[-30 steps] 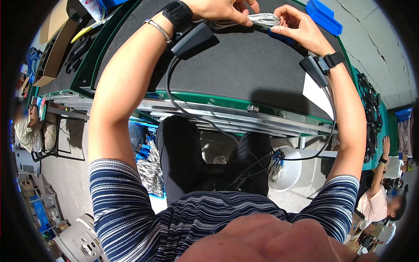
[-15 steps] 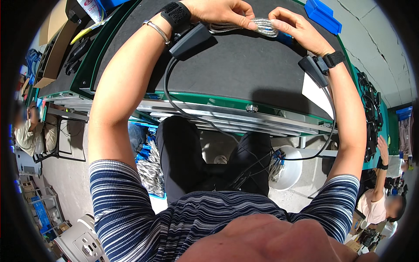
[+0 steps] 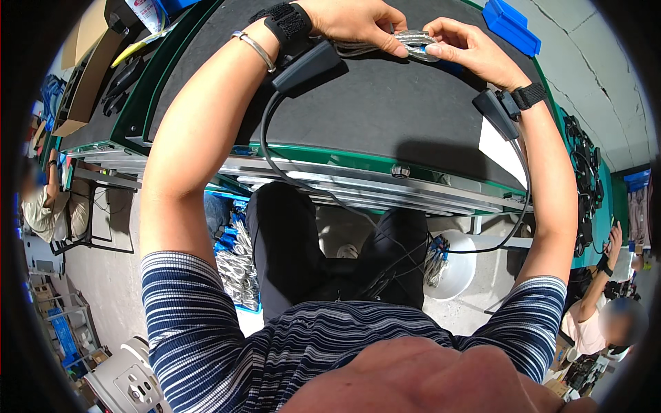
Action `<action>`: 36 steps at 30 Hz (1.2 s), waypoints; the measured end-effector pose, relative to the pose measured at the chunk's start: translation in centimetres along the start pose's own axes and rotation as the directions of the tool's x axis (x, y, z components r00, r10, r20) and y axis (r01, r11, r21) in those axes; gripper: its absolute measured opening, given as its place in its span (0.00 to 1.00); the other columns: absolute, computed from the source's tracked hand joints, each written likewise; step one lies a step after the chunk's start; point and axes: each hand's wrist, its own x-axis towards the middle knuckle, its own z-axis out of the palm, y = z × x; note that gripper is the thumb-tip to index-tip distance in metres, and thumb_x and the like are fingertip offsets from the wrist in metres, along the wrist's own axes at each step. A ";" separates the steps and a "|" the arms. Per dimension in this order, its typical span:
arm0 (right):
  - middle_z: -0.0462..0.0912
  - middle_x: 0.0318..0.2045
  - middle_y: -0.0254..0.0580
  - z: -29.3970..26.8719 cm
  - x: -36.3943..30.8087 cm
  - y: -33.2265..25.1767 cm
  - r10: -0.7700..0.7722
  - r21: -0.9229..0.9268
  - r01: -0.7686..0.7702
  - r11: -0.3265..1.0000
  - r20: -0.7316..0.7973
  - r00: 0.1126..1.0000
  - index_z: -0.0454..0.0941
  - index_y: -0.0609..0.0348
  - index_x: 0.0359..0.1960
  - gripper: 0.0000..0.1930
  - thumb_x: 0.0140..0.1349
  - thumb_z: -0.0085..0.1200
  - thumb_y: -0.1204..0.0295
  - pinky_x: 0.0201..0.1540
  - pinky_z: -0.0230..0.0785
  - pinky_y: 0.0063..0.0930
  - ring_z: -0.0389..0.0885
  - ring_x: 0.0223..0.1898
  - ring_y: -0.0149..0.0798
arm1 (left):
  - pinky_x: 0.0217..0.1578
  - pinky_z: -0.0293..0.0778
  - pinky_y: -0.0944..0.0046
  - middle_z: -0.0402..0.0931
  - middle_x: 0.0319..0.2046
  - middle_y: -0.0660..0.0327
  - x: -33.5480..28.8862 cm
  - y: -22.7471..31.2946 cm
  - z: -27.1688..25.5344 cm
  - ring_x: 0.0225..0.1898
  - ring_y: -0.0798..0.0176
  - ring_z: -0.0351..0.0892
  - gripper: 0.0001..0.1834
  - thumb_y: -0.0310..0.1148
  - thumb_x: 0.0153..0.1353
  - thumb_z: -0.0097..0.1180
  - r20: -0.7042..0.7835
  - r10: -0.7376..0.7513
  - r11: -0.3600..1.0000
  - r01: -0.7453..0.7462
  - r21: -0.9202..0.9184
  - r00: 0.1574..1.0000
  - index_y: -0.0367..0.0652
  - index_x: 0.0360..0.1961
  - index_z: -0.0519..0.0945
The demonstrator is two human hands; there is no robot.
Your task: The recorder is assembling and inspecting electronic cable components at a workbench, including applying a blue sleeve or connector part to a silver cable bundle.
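A: Step?
B: Silver cable coil [image 3: 416, 38] apparently being tidied, held over black worktop [image 3: 385, 103].
A: Hands?
B: L hand [image 3: 361, 22], R hand [image 3: 475, 54] close but apart; coil pinched by both.
A: Next?
B: Loops prob. to be held snug w/ thumbs.

Strong, bright light falls on both hands [image 3: 352, 22] [image 3: 482, 56]. A dark shadow [image 3: 441, 155] lies on the bench [image 3: 372, 103], right of the picture's middle. The corners are black, and straight edges bend near the round rim. The middle looks clear.
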 end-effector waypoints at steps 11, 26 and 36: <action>0.74 0.28 0.28 0.1 0.0 -0.9 0.005 -0.011 -0.005 1.000 0.029 1.000 0.78 0.59 0.41 0.18 0.62 0.62 0.56 0.40 0.65 0.21 0.71 0.33 0.23 | 0.39 0.73 0.63 0.82 0.31 0.60 -0.6 0.9 0.0 0.34 0.66 0.77 0.25 0.54 0.60 0.63 0.033 -0.065 0.993 0.068 -0.094 0.997 0.40 0.40 0.81; 0.77 0.34 0.29 0.1 -0.3 -1.5 0.026 -0.045 -0.021 0.999 0.112 0.993 0.77 0.59 0.44 0.19 0.62 0.63 0.57 0.46 0.66 0.22 0.72 0.39 0.24 | 0.39 0.74 0.58 0.83 0.32 0.52 -0.3 1.7 0.5 0.35 0.57 0.81 0.22 0.49 0.59 0.64 -0.027 0.017 0.997 -0.015 0.071 0.999 0.38 0.41 0.81; 0.81 0.34 0.35 0.2 -0.5 -1.1 -0.130 -0.319 0.102 0.942 -0.066 0.989 0.79 0.57 0.46 0.23 0.57 0.67 0.55 0.44 0.70 0.27 0.77 0.37 0.30 | 0.40 0.76 0.59 0.83 0.34 0.49 0.1 0.6 0.7 0.37 0.54 0.84 0.18 0.40 0.58 0.66 -0.203 0.108 0.988 -0.084 0.127 0.973 0.37 0.43 0.79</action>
